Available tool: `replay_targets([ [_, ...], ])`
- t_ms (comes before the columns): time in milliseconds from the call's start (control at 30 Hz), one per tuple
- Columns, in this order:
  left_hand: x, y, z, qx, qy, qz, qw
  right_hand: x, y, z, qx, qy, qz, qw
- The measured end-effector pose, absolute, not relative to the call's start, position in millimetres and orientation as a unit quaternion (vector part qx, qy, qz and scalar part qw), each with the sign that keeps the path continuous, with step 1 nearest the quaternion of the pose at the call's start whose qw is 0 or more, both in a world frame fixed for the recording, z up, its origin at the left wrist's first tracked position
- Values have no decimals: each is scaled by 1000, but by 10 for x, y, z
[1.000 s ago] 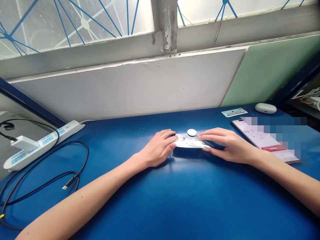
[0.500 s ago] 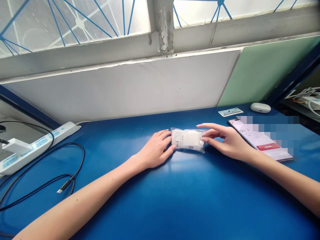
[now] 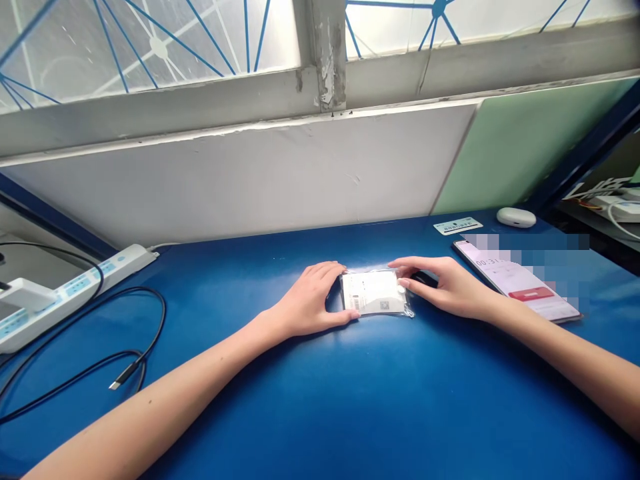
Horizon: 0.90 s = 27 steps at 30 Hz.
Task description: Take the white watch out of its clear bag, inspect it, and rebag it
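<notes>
A glossy blue table [image 3: 350, 400] meets a white wall panel [image 3: 250, 187] beneath frosted, daylit windows with blue lines [image 3: 150, 47]; a pale green board [image 3: 525, 147] stands right.

A single head-worn camera looks forward and down from close above the glossy blue table [image 3: 320, 400], facing the white wall panel [image 3: 250, 180] and frosted window behind that table.

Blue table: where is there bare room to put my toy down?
The blue table is bare in front, between the two forearms, and also between the black cable and the left hand. It is crowded to the right, around the packet, right hand, phone and earbud case.
</notes>
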State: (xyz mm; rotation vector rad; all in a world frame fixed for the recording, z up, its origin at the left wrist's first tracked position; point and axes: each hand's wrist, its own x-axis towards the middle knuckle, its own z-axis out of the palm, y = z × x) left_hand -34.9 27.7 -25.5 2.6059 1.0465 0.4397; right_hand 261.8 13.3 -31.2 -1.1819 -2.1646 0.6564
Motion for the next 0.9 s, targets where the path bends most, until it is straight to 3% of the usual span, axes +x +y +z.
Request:
replay_targets([
  [100,-346,277,-257,908,364,148,142,2669,142,-334,-415,-862,148,250],
  [267,-348,263,-249,912,358,147,139,2753,153,-344,-405,-889,139,163],
  [900,-355,272,-229,915,346,150,145,2768,133,-416,-423,-882,154,137],
])
